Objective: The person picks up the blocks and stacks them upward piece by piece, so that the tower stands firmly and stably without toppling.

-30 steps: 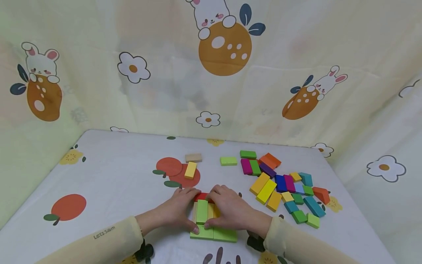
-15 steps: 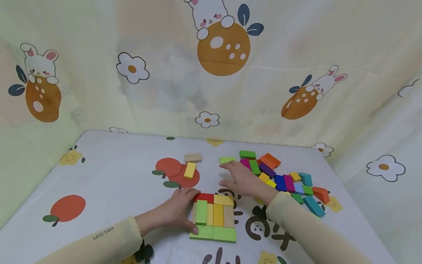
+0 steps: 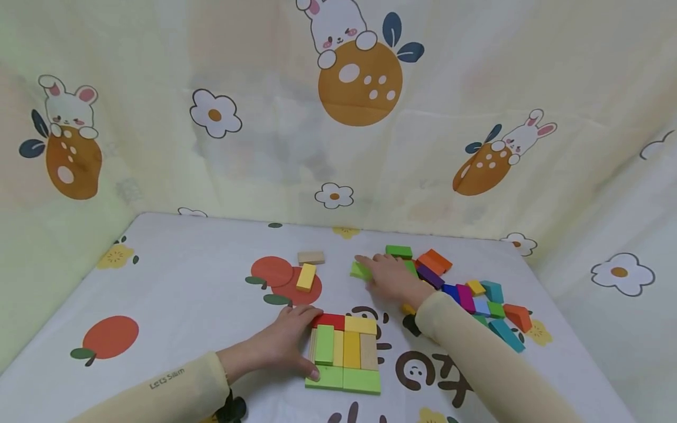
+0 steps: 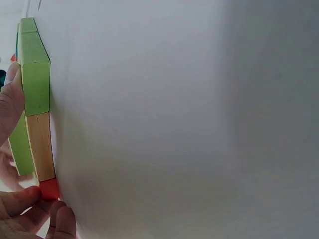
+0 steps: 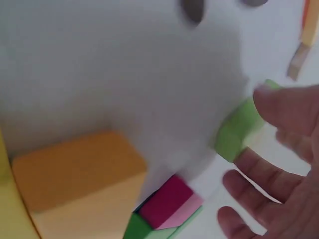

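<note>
A flat rectangle of wooden blocks lies before me: light green blocks (image 3: 362,382) along the front, yellow and plain wood ones in the middle, a red block (image 3: 329,321) at the back left. One light green block (image 3: 324,345) lies on top. My left hand (image 3: 285,341) rests at its left side, thumb on the front green block (image 4: 37,88), fingers touching the red block (image 4: 49,189). Beyond, my right hand (image 3: 392,276) pinches a loose light green block (image 3: 359,271) between thumb and fingers; the right wrist view shows this green block (image 5: 239,128) tilted.
Several loose blocks lie at the right, among them a purple block (image 3: 430,276), an orange block (image 3: 435,261) and a teal block (image 3: 506,335); my right forearm covers some. A plain wood block (image 3: 311,258) and a yellow block (image 3: 306,277) lie behind the rectangle.
My right hand has left the block rectangle, reached to the far right and taken hold of the loose light green block, which has turned. The left hand has stayed at the rectangle.
</note>
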`<state>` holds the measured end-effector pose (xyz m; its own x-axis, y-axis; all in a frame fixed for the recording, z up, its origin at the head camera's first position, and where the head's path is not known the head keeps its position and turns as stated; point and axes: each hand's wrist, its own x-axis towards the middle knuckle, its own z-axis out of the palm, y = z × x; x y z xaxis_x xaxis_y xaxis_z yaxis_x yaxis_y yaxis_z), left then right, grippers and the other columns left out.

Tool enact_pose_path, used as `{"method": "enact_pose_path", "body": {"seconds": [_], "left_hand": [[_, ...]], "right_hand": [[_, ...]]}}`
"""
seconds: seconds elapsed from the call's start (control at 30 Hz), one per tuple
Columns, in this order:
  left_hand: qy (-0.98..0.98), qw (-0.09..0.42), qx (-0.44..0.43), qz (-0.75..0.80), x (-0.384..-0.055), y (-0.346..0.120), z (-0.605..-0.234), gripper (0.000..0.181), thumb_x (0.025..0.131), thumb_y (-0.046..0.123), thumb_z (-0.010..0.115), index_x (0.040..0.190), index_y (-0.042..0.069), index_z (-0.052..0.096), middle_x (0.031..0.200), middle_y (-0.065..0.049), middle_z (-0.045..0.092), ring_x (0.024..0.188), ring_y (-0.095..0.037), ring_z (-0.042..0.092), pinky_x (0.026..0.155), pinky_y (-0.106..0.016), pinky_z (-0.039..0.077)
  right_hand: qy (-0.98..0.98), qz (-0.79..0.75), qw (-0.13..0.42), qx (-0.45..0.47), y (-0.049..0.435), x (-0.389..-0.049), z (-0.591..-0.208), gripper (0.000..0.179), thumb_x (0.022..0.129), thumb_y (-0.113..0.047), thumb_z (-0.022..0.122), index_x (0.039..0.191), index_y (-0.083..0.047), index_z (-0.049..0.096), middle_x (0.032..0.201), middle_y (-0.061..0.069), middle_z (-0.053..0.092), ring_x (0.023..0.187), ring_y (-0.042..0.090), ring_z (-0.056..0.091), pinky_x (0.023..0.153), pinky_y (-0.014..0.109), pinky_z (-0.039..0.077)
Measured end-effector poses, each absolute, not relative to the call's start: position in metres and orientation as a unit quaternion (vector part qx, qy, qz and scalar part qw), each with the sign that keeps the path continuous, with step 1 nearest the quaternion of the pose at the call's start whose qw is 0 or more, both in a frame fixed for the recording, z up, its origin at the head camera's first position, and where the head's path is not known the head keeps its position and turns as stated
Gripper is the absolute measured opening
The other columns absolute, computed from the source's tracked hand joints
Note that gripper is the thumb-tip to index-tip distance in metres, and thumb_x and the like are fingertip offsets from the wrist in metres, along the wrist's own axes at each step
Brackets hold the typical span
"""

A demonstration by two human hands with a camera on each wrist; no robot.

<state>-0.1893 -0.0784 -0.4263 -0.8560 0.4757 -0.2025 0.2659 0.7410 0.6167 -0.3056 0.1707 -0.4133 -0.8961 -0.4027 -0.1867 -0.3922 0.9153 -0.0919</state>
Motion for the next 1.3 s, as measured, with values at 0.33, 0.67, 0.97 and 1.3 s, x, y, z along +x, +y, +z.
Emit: {"method": "enact_pose_path", "body": {"seconds": [0.33,0.67,0.97,1.3], "left_hand": [[0.915,0.182,0.202,0.297,-0.190,-0.078,-0.426,0.102,0.065,0.038,0.097,0.148,0.008,0.048,0.149,-0.011,0.050,0.137,-0.033,0.041,0.110,-0.055,0.049],[0.915,0.182,0.200,0.299,-0.188,-0.079,-0.425,0.103,0.064,0.037,0.097,0.148,0.007,0.047,0.149,-0.011,0.049,0.138,-0.034,0.040,0.109,-0.056,0.050],[0.915,0.181,0.201,0.300,-0.188,-0.078,-0.424,0.102,0.064,0.036,0.097,0.148,0.006,0.048,0.149,-0.011,0.050,0.137,-0.034,0.041,0.108,-0.055,0.051],[0.916,0.184,0.200,0.295,-0.190,-0.079,-0.424,0.101,0.066,0.037,0.096,0.149,0.008,0.047,0.150,-0.011,0.049,0.138,-0.033,0.041,0.109,-0.054,0.051]], "right_hand": [[0.963,-0.088,0.175,-0.185,0.168,-0.294,-0.409,0.080,0.089,-0.022,0.081,0.156,-0.008,0.039,0.130,0.015,0.067,0.114,0.029,0.061,0.107,0.050,0.052],[0.954,-0.159,0.166,-0.191,0.182,-0.309,-0.418,0.069,0.086,-0.026,0.084,0.145,-0.009,0.054,0.119,0.010,0.068,0.106,0.023,0.060,0.102,0.045,0.055],[0.949,-0.158,0.154,-0.227,0.188,-0.309,-0.417,0.066,0.084,-0.028,0.085,0.141,-0.006,0.059,0.121,0.009,0.067,0.112,0.024,0.057,0.107,0.047,0.051],[0.954,-0.176,0.106,-0.219,0.195,-0.277,-0.402,0.065,0.084,-0.039,0.084,0.137,-0.010,0.061,0.126,0.008,0.063,0.120,0.027,0.055,0.103,0.050,0.053]]}}
